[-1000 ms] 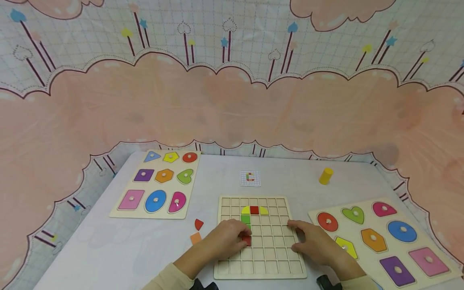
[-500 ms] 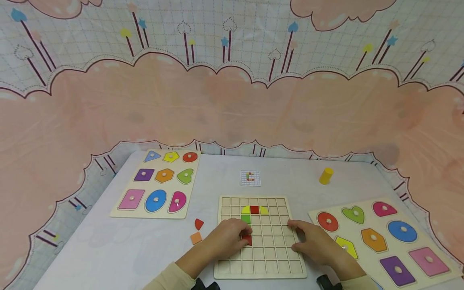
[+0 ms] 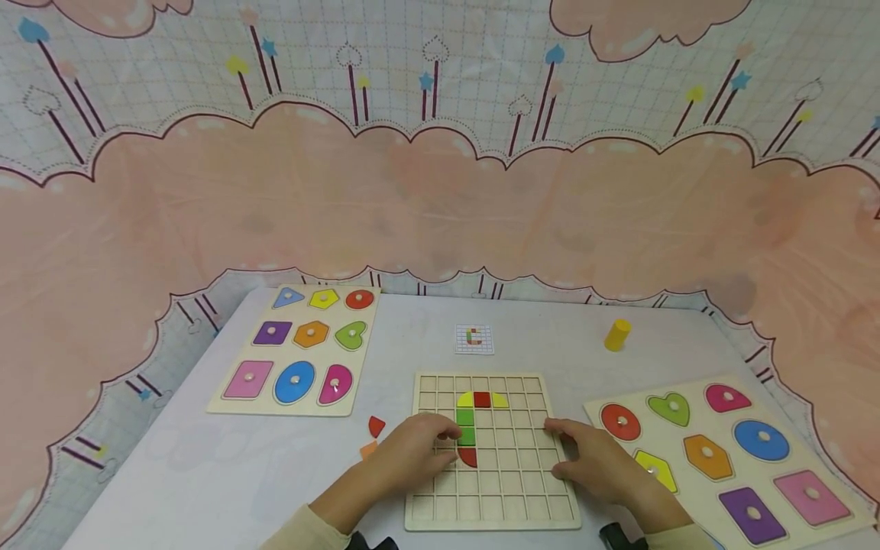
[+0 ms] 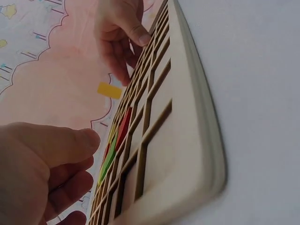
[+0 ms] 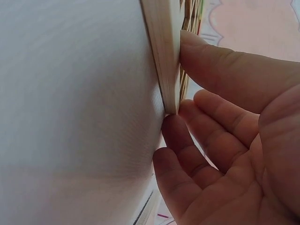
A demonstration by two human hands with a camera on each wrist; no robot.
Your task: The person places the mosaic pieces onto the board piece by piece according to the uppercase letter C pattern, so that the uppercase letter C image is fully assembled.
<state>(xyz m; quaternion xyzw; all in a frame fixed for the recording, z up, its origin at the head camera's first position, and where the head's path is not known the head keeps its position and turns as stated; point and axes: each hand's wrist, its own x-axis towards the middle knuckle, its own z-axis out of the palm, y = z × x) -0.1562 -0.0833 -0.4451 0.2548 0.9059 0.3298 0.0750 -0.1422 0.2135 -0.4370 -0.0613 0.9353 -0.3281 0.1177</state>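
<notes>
A pale wooden grid board (image 3: 512,481) lies in the middle of the table. Set in its squares are a red quarter-round piece (image 3: 467,457), two green squares (image 3: 466,436), a red square (image 3: 483,399) and yellow quarter-rounds (image 3: 500,400). Over the board's left side, my left hand (image 3: 415,451) has thumb and fingers apart with nothing between them, fingertips right beside the green and red pieces. My right hand (image 3: 598,462) rests on the board's right edge; in the right wrist view its thumb (image 5: 211,61) touches the upper face while fingertips meet the side.
Loose red (image 3: 376,426) and orange (image 3: 368,449) pieces lie left of the board. A small pattern card (image 3: 474,339) and a yellow cylinder (image 3: 617,335) are behind it. Knobbed shape puzzles flank it at left (image 3: 234,407) and right (image 3: 694,412).
My left hand has drawn back slightly to the left, uncovering the second green square and the red quarter-round piece. The right hand stays at the board's edge.
</notes>
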